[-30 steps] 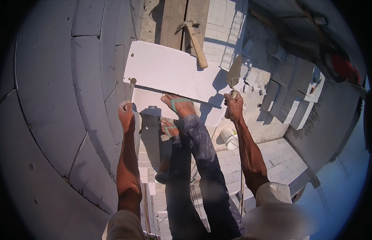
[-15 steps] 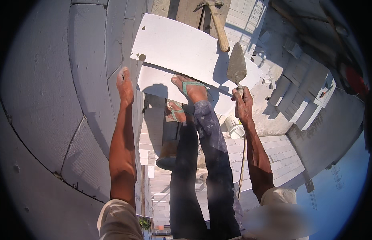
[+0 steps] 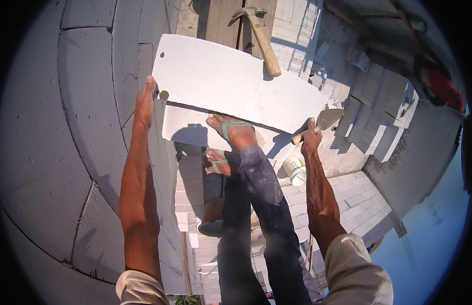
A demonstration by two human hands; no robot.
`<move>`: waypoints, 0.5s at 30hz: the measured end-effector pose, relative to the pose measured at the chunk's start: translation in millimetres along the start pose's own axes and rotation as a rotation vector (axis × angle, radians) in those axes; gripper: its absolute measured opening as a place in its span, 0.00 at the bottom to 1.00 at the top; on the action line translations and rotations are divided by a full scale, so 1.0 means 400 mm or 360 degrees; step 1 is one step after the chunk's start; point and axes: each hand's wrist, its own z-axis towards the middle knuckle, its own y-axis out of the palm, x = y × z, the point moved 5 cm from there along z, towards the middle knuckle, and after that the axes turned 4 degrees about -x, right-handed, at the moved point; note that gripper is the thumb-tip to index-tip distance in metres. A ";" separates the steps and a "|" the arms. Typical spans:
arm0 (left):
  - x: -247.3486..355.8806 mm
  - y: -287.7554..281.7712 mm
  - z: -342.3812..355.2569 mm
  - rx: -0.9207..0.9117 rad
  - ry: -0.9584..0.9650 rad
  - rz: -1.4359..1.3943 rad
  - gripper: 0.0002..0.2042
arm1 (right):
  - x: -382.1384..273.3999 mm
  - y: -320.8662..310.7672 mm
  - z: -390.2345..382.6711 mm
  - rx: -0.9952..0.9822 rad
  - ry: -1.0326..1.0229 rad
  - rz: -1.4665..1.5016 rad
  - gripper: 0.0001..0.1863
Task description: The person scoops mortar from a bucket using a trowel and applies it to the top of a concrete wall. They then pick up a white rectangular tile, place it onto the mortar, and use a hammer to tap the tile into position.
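A long white aerated concrete block (image 3: 236, 81) lies across in front of me, with dark mortar spots at its left end. My left hand (image 3: 144, 104) is at that end, fingers stretched out along the edge; whether it bears any weight I cannot tell. My right hand (image 3: 311, 140) is wrapped round the wooden handle of a pointed trowel (image 3: 329, 118), close to the block's right end. The trowel's grey blade points to the right. Beyond the block, a claw hammer (image 3: 261, 40) has its handle end over the block's far edge.
A tall grey block wall (image 3: 73, 101) rises on the left. My sandalled feet stand by a lower white block (image 3: 182, 127). Wooden planks (image 3: 223, 25) lie at the far side. A white bucket (image 3: 295, 170) and stacked blocks (image 3: 373, 112) are lower down at right.
My left hand has moved up to the block's left end. My right hand has come down to the block's right end, and the trowel has swung from pointing up to pointing right.
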 end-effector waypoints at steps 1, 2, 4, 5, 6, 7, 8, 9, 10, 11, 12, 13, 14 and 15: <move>0.004 0.008 -0.008 0.0022 0.0020 0.0027 0.54 | 0.006 0.006 -0.002 0.0053 0.0013 -0.0004 0.17; 0.012 0.011 -0.018 0.0046 0.0050 0.0047 0.54 | 0.010 0.004 -0.006 0.0114 0.0097 0.0005 0.17; 0.043 0.013 -0.043 0.0091 0.0121 0.0137 0.54 | -0.024 -0.002 -0.010 0.0070 -0.0022 -0.0085 0.16; 0.054 0.013 -0.073 0.0100 0.0141 0.0187 0.53 | -0.042 -0.018 -0.020 0.0078 -0.0013 -0.0157 0.16; 0.058 0.004 -0.110 0.0117 0.0033 0.0335 0.56 | -0.070 -0.040 -0.024 0.0064 -0.0003 -0.0291 0.16; 0.066 -0.016 -0.152 0.0139 -0.0068 0.0480 0.58 | -0.107 -0.063 -0.030 0.0086 -0.0035 -0.0462 0.16; 0.076 -0.039 -0.198 0.0157 -0.0170 0.0623 0.60 | -0.154 -0.079 -0.036 0.0049 -0.0184 -0.0605 0.15; 0.087 -0.053 -0.245 0.0093 -0.0217 0.0675 0.60 | -0.198 -0.112 -0.045 0.0073 -0.0185 -0.0776 0.13; 0.097 -0.067 -0.290 0.0034 -0.0260 0.0717 0.61 | -0.243 -0.136 -0.048 0.0014 -0.0194 -0.0871 0.15; 0.109 -0.077 -0.322 -0.0025 -0.0301 0.0759 0.61 | -0.277 -0.151 -0.050 -0.0036 -0.0188 -0.0886 0.17; 0.128 -0.082 -0.341 0.0072 -0.0243 0.0761 0.59 | -0.298 -0.158 -0.048 -0.0106 -0.0138 -0.0889 0.17; 0.143 -0.081 -0.354 0.0170 -0.0183 0.0761 0.57 | -0.317 -0.158 -0.044 -0.0189 -0.0143 -0.0878 0.18; 0.156 -0.085 -0.364 0.0250 -0.0181 0.0764 0.55 | -0.333 -0.156 -0.036 -0.0190 -0.0155 -0.0944 0.18; 0.171 -0.084 -0.366 0.0214 -0.0095 0.0730 0.52 | -0.343 -0.150 -0.029 -0.0191 -0.0188 -0.1010 0.19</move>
